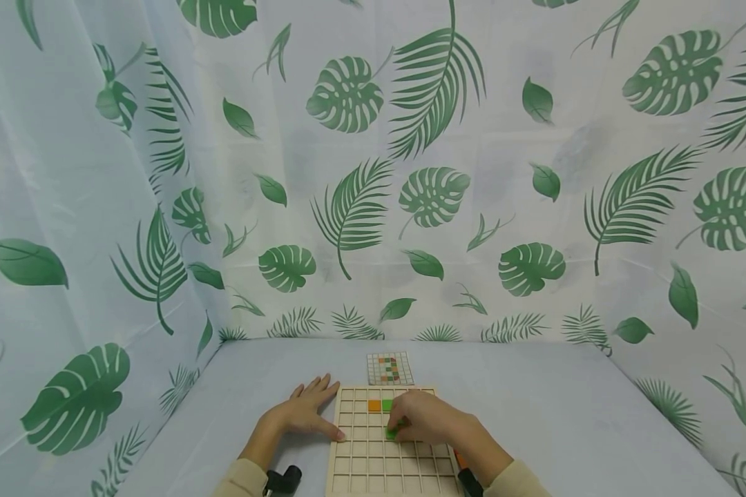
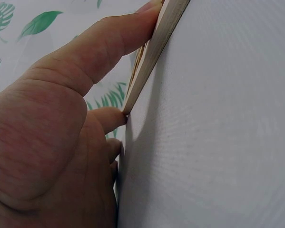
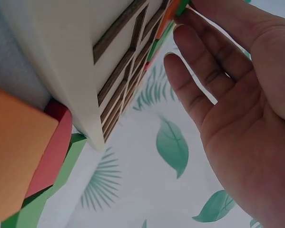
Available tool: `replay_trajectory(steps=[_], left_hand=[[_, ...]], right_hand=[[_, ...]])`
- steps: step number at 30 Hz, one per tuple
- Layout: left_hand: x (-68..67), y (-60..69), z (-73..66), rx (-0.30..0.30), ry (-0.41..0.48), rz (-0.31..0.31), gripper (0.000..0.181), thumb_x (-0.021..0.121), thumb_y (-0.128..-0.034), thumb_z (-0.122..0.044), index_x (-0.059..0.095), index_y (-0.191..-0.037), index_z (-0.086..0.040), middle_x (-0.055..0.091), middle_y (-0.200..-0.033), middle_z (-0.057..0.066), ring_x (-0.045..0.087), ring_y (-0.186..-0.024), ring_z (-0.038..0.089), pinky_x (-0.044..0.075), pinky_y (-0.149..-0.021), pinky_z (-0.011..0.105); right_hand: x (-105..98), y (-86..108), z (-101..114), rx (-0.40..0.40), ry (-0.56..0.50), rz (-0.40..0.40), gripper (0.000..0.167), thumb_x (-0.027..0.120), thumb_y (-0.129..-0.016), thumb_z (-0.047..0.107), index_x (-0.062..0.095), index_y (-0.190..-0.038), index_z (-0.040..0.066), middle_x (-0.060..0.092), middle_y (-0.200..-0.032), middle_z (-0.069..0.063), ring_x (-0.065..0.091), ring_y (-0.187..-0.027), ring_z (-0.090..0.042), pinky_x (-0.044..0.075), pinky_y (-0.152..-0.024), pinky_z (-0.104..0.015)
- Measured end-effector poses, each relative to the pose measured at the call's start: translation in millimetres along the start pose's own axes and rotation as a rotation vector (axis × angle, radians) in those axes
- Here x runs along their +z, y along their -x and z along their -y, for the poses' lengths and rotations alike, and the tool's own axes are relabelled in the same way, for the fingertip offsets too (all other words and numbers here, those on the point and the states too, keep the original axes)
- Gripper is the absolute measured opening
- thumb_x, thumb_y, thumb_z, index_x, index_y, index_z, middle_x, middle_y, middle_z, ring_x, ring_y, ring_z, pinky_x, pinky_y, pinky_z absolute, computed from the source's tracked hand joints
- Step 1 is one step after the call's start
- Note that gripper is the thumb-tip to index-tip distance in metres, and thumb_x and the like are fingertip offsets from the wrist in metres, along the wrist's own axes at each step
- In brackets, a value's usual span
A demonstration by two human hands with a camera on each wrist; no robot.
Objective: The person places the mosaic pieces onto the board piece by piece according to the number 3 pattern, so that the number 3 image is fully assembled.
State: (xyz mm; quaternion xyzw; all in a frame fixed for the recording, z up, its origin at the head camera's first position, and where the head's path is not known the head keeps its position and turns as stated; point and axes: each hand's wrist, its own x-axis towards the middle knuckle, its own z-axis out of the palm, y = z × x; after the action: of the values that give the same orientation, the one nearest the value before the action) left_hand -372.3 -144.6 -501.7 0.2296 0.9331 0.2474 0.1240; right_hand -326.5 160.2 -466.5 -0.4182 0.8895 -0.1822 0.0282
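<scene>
A wooden grid board (image 1: 367, 466) lies on the table, with an orange square (image 1: 374, 406) and a green square (image 1: 387, 405) in an upper row. My right hand (image 1: 425, 417) reaches over the board and pinches a green piece (image 1: 390, 433) between thumb and finger at a middle cell; its other fingers extend loosely in the right wrist view. My left hand (image 1: 307, 414) lies spread at the board's left edge, its thumb touching that edge, also seen in the left wrist view, where the hand (image 2: 61, 142) touches the board's side (image 2: 154, 52).
A small patterned card (image 1: 390, 368) lies just beyond the board's far edge. Orange (image 3: 18, 156), red (image 3: 52, 152) and green (image 3: 68, 161) pieces stand beside the board's right side. A leaf-print cloth (image 1: 373, 207) hangs behind the table.
</scene>
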Motion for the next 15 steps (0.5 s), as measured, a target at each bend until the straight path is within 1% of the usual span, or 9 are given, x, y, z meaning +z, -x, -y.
replay_trajectory(steps=[5, 8, 15], left_hand=[[-1.0, 1.1, -0.3, 0.005, -0.004, -0.001, 0.117, 0.084, -0.0718, -0.061, 0.033, -0.164, -0.011, 0.017, -0.174, 0.019, 0.012, -0.162, 0.042, 0.005, -0.128, 0.066], [-1.1, 1.1, -0.5, 0.005, -0.003, 0.001, 0.116, 0.084, -0.0722, -0.061, 0.033, -0.164, -0.011, 0.017, -0.174, 0.019, 0.012, -0.162, 0.042, 0.005, -0.129, 0.066], [-0.2, 0.6, 0.2, 0.016, 0.003, -0.007, 0.117, 0.085, -0.0712, -0.061, 0.033, -0.163, -0.01, 0.018, -0.173, 0.02, 0.012, -0.161, 0.043, 0.006, -0.128, 0.067]], right_hand=[[-1.0, -1.0, 3.6, -0.016, 0.02, -0.004, 0.015, 0.086, -0.086, 0.017, 0.085, -0.101, 0.018, 0.075, -0.095, 0.014, 0.061, -0.078, 0.005, 0.051, -0.074, -0.017], [-1.3, -1.6, 4.6, -0.011, 0.018, 0.004, 0.015, 0.084, -0.087, 0.016, 0.085, -0.102, 0.018, 0.075, -0.096, 0.014, 0.062, -0.08, 0.005, 0.051, -0.075, -0.016], [0.0, -1.7, 3.7, -0.03, 0.034, -0.003, 0.014, 0.084, -0.088, 0.014, 0.085, -0.102, 0.017, 0.076, -0.096, 0.013, 0.063, -0.083, 0.005, 0.053, -0.075, -0.014]])
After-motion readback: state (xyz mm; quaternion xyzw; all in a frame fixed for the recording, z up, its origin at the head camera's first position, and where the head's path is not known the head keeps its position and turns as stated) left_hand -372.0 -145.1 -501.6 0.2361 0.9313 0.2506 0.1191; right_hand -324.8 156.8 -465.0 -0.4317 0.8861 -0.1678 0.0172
